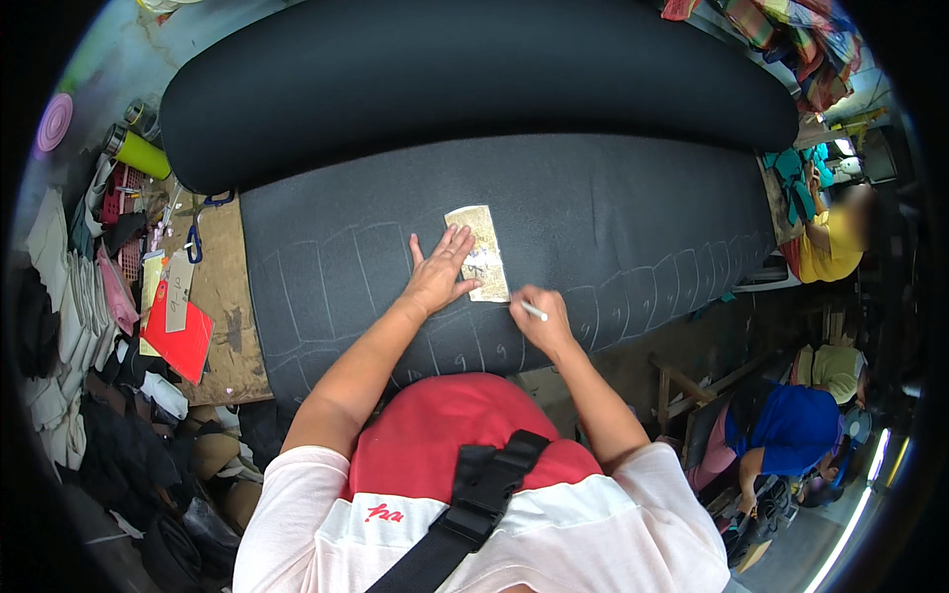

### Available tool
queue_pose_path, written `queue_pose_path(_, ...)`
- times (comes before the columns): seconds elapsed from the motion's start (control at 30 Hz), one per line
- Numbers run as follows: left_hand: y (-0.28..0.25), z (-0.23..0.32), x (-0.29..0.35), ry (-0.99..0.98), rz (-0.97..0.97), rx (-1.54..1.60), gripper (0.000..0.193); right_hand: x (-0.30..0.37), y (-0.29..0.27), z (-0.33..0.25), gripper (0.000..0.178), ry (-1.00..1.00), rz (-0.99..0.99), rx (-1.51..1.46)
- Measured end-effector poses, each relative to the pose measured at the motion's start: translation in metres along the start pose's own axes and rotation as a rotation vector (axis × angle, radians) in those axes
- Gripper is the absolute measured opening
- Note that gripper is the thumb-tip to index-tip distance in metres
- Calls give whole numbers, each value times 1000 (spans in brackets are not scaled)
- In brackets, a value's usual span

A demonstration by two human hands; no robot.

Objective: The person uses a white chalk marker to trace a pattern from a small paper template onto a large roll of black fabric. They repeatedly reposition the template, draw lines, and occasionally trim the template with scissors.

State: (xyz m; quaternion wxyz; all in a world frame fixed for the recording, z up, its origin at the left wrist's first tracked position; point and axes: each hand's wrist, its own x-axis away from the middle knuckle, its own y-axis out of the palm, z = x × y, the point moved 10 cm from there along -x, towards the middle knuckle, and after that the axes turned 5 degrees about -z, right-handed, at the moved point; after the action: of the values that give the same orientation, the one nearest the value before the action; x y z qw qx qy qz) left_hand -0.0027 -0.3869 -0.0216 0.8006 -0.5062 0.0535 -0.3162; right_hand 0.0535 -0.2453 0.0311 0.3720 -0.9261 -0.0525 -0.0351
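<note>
Well, numerals [501, 352] on dark fabric [573, 212]

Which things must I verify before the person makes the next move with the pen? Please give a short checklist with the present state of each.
1. Template held down: ok; the left hand lies spread, partly over the pale template.
2. Pen in hand: ok; the right hand grips the white pen.
3. Pen placed near template: ok; it is by the lower right corner.
4. Pen tip touching fabric: cannot tell; the fingers hide it.
5. Dark fabric smooth around template: ok, as far as visible.
6. Red card off the fabric: ok; it lies to the left.
</note>
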Motion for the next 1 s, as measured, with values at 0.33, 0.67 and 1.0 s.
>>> queue_pose_path(0.33, -4, 2, 1, -14, -28, 28, 79, 19, 8, 15, 11, 143, 60, -164)
queue_pose_path(0.67, -21, -60, 44, -158, 130, -77, 80, -21, 4, 6, 15, 54, 196, -312)
queue_pose_path(1.0, -70, -238, 245, -988, 431, -191, 65, -36, 16, -20, 9, -233, 258, -67)
